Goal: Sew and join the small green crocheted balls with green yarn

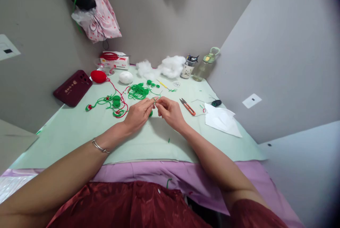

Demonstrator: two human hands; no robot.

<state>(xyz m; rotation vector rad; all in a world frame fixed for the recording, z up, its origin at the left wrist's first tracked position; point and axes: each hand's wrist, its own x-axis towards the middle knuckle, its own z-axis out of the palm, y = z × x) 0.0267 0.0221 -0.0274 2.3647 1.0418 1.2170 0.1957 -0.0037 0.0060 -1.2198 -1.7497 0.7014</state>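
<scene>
My left hand (138, 114) and my right hand (170, 112) meet above the middle of the table, fingertips nearly touching. Both are closed in a pinch around a strand of green yarn (154, 99) that crosses between them. Whether a needle or hook is also in the fingers is too small to tell. A small green crocheted piece (151, 113) shows partly under my left hand. Just beyond lies a loose heap of green yarn (138, 91). Left of my left hand are small red and green crocheted pieces (116, 101) joined by yarn tails.
Thread snips (187, 107) with orange handles and a white paper sheet (222, 120) lie at the right. A yellow crochet hook (162, 84), white stuffing (172, 67), a pen cup (187, 68) and a bottle (204, 67) stand farther back. A red yarn ball (98, 76) and a phone (73, 89) are left.
</scene>
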